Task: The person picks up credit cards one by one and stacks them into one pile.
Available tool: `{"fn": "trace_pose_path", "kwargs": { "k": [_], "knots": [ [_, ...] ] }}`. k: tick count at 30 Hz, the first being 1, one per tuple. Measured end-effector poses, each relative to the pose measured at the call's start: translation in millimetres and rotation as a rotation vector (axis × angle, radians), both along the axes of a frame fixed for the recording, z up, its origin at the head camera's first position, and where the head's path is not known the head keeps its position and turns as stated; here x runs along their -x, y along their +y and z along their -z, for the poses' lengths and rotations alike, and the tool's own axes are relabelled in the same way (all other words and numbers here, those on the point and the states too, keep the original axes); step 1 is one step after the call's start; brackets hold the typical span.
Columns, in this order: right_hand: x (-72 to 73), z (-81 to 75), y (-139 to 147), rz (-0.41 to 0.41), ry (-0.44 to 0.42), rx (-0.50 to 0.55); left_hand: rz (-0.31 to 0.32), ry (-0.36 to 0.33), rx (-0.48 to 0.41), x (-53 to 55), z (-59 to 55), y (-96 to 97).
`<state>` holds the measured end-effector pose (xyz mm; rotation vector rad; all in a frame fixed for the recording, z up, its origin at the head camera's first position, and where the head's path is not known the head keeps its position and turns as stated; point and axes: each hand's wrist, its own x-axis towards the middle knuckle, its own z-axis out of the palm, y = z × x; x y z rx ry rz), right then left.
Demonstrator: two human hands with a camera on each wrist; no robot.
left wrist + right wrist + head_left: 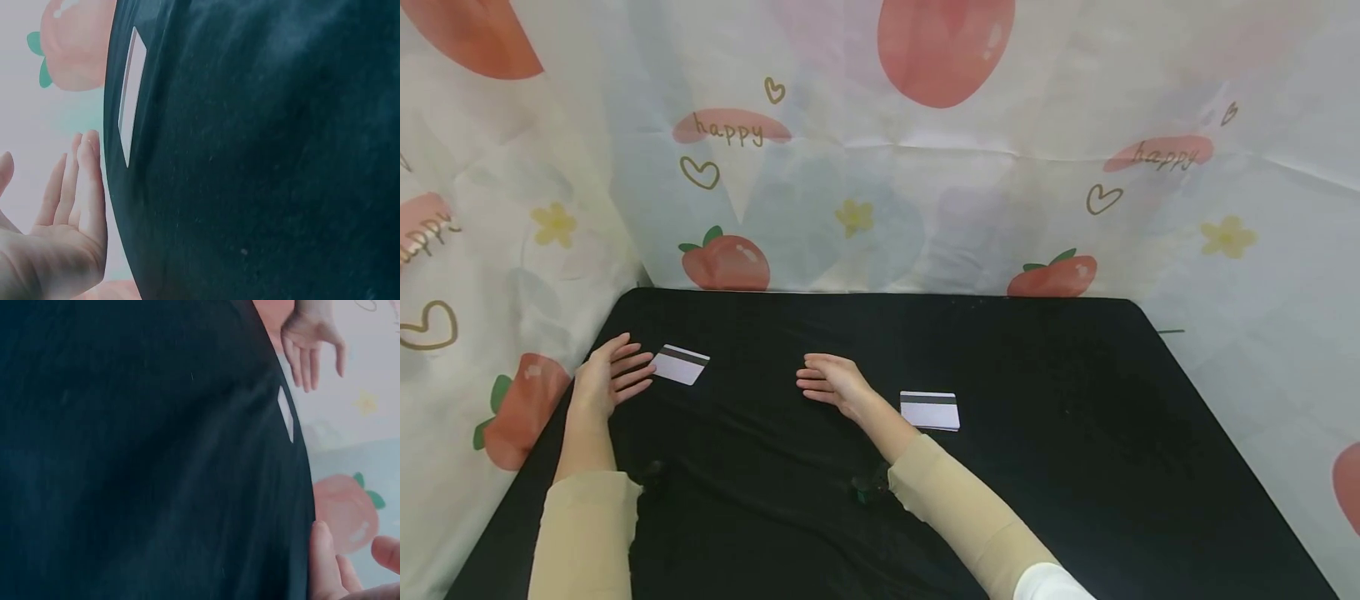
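On the black table lie white cards with a dark stripe. One card (681,365) is at the far left, right beside the fingertips of my left hand (612,375); in the head view they overlap its edge, and I cannot tell whether they touch it. In the left wrist view that card (132,100) lies flat ahead of the left hand (69,219), whose fingers are straight. My right hand (835,385) hovers over the table's middle, fingers extended, holding nothing. Behind it, beside the right forearm, lies a second white card (930,411), seemingly a small stack.
The black cloth-covered table (1060,467) has light wrinkles. A pale curtain (940,192) printed with fruit, hearts and the word "happy" hangs along its back and sides. Small dark objects (868,487) show under the right wrist.
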<state>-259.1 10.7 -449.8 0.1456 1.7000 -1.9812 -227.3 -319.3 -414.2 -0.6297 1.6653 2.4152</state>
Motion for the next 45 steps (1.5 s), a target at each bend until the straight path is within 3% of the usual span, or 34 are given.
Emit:
{"fn": "trace_pose_path", "kwargs": {
  "k": [13, 19, 24, 28, 36, 38, 40, 45],
  "knots": [
    [-5.0, 4.6, -41.1, 0.004, -0.110, 0.206, -0.023, -0.033, -0.072, 3.3, 13.0, -20.0],
    [-5.5, 8.1, -55.3, 0.001, -0.160, 0.260, -0.054, -0.087, -0.124, 4.0, 15.6, -23.7],
    [-5.0, 12.3, -67.0, 0.008, -0.191, 0.292, -0.055, -0.114, -0.104, 3.9, 15.7, -24.9],
    [-5.8, 15.6, -75.4, 0.000, -0.209, 0.310, -0.011, -0.116, -0.068, 7.8, 19.9, -28.3],
    [-8.3, 16.7, -85.3, -0.031, -0.231, 0.350, 0.170, -0.127, 0.030, 25.2, 40.1, -45.0],
    [-8.6, 16.8, -86.6, -0.036, -0.239, 0.357, 0.207, -0.126, 0.085, 25.6, 39.7, -44.9],
    [-8.7, 17.2, -87.5, -0.041, -0.243, 0.360, 0.201, -0.133, 0.124, 26.5, 39.2, -43.6],
    [-8.8, 20.6, -89.3, -0.044, -0.255, 0.369, 0.255, -0.128, 0.221, 24.1, 30.4, -32.6]
  ]
}}
